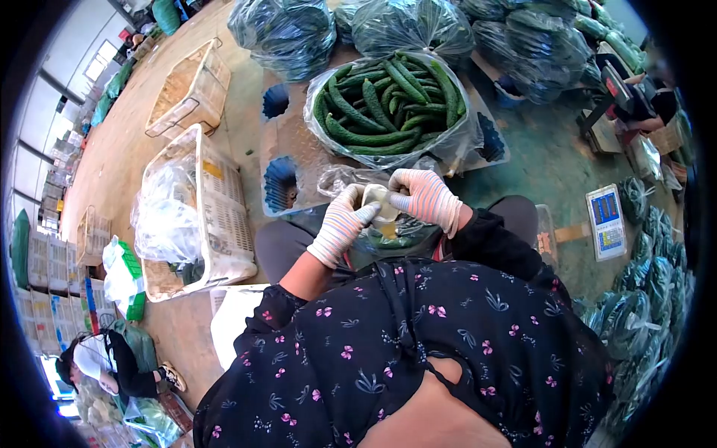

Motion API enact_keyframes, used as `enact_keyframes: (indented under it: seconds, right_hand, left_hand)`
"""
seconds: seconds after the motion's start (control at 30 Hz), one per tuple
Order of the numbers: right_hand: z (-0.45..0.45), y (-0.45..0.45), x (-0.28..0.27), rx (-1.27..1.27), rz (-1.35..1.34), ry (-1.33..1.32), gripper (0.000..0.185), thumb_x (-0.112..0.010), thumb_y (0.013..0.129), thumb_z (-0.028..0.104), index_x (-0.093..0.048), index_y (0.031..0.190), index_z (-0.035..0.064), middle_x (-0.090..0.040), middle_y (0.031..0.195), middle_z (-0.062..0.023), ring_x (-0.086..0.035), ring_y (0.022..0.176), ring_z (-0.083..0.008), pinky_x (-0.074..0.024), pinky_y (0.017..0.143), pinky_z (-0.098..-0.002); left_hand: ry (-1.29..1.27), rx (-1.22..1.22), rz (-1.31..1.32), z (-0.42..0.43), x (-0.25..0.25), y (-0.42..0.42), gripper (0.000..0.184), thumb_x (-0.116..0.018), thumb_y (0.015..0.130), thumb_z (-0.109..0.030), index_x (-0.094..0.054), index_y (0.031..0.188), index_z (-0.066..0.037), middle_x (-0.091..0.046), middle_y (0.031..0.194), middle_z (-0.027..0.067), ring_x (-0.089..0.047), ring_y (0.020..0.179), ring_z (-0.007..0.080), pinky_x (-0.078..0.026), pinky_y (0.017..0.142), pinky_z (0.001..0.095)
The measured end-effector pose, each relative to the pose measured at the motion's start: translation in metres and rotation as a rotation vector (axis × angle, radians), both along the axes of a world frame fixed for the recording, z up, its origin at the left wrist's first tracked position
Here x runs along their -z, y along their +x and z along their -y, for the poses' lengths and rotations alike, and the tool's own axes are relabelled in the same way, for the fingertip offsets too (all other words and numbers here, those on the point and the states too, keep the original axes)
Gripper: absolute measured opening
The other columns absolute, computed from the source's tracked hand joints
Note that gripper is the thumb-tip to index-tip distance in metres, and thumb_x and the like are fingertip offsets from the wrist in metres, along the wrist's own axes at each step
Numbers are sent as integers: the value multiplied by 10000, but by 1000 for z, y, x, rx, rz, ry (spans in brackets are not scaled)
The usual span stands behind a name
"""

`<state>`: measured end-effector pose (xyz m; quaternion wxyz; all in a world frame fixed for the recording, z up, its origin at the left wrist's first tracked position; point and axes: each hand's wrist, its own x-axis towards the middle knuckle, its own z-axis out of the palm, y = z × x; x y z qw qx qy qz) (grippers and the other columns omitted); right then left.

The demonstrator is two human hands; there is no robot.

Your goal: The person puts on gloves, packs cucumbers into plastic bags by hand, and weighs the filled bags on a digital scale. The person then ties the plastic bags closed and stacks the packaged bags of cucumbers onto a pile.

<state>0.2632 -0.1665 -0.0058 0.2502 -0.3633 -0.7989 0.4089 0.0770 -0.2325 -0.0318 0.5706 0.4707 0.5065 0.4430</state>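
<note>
Filling the open bag (471, 140), green cucumbers (379, 107)

A vegetable-packing warehouse: cucumbers (376, 140) fill a plastic bag (373, 159) on a pallet (296, 133) beyond the right hand (429, 198), a scale display (606, 222) lies to that hand's right, slatted crates (228, 205) left of the left hand (343, 224).

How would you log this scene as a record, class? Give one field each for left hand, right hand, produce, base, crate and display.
Left hand: gloved, holding a pale item, exact identity unclear
Right hand: gloved, fingers on the same item
Produce: green cucumbers in an open clear bag
Base: pallet under the bag
Crate: white, on the person's left
Display: on the person's right
</note>
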Motion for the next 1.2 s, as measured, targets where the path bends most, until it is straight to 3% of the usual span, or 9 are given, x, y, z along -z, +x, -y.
enact_keyframes:
  seconds: [0.07, 0.23, 0.3, 0.33, 0.53, 0.6, 0.8, 0.93, 1.2]
  right_hand:
    - [-1, 1, -7, 1, 136, -43, 216, -642, 736, 204, -612, 849, 22, -607, 693, -152, -597, 631, -283, -475, 597, -353]
    - [0, 8, -12, 46, 209, 14, 214, -641, 753, 177, -603, 903, 29, -618, 778, -161, -607, 710, -306, -485, 647, -361]
    - [8, 5, -18, 123, -183, 228, 237, -632, 779, 72, -579, 1002, 11, -600, 822, -105, -593, 742, -183, -483, 687, -299]
    - [17, 0, -29, 103, -317, 176, 267, -622, 769, 79, -554, 1019, 15, -574, 947, -163, -579, 856, -300, -479, 750, -363]
    - [36, -19, -17, -81, -191, 453, 404, -626, 739, 96, -509, 1117, 15, -504, 1102, -186, -483, 1040, -368, -396, 916, -405]
    - [42, -20, -6, -98, -168, 426, 411, -628, 730, 88, -507, 1116, 18, -507, 1102, -181, -478, 1047, -369, -393, 919, -407]
    - [43, -19, 12, -89, -203, 287, 356, -610, 726, 51, -518, 1066, 2, -524, 1088, -190, -491, 999, -379, -412, 877, -409]
    - [51, -14, 21, -128, -255, -103, 305, -586, 778, 61, -529, 1076, 29, -568, 1023, -193, -526, 976, -370, -449, 827, -388]
    - [37, -8, 13, -309, 419, 234, 248, -562, 744, 99, -552, 980, 24, -613, 903, -201, -590, 872, -377, -488, 711, -428]
  left_hand:
    - [-29, -9, -17, 1, -10, 6, 220, -608, 854, -185, -559, 1007, -34, -606, 849, 28, -539, 703, 86, -435, 591, 223]
    - [-80, -67, -43, 6, -14, 15, 254, -546, 895, -286, -584, 898, -34, -548, 663, 6, -484, 529, 70, -395, 494, 221]
    - [-128, -90, 18, 7, -13, 20, 250, -526, 905, -295, -580, 911, -52, -529, 634, 4, -482, 504, 76, -400, 486, 222]
    - [-127, -83, 23, 7, -11, 22, 250, -526, 905, -295, -580, 911, -52, -529, 634, 4, -482, 504, 76, -400, 486, 222]
    - [-343, -143, 777, -5, 18, 34, 327, -477, 913, -304, -547, 1102, -47, -587, 1042, 91, -558, 969, 204, -467, 846, 334]
    - [-253, -157, 529, -2, 27, 28, 288, -488, 906, -263, -559, 1096, -59, -590, 1062, 105, -558, 980, 212, -455, 879, 355]
    - [-462, -264, 805, -5, 17, 22, 281, -514, 889, -267, -573, 1058, -51, -631, 937, 96, -595, 873, 228, -488, 792, 367]
    - [-448, -450, 585, -13, -5, 9, 212, -551, 871, -264, -513, 779, -77, -557, 626, 41, -516, 462, 147, -443, 439, 276]
    - [-50, -5, -28, 2, -10, 10, 196, -552, 883, -258, -583, 828, -73, -550, 632, 18, -431, 476, 79, -333, 455, 209]
